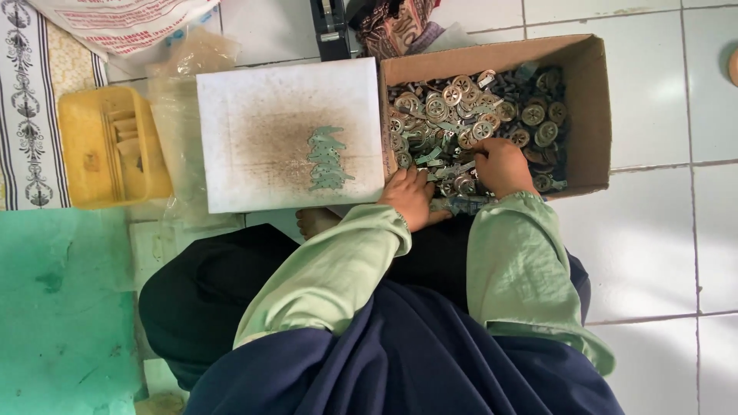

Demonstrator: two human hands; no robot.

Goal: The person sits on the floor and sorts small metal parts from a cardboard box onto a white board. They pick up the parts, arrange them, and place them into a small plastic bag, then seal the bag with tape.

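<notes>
Both hands dig in the cardboard box (592, 84) of round metal wheel parts (469, 107): left hand (407, 196) at its near edge, right hand (500, 165) curled among them (grip hidden, I cannot tell what either holds). A careless elbow could likely scatter the stacked green pieces (327, 160) on the white board (231, 100).

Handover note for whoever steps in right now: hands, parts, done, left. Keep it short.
Left hand: at the near edge of the brown cardboard box, fingers resting on the metal parts; whether it grips any cannot be seen.
Right hand: deeper inside the box, fingers down in the round grey metal wheels; grip hidden.
Done: a short stack of flat pale-green metal pieces lies on the stained white board.
Left: the box holds many loose parts.
Beside the board: yellow plastic tray.
</notes>
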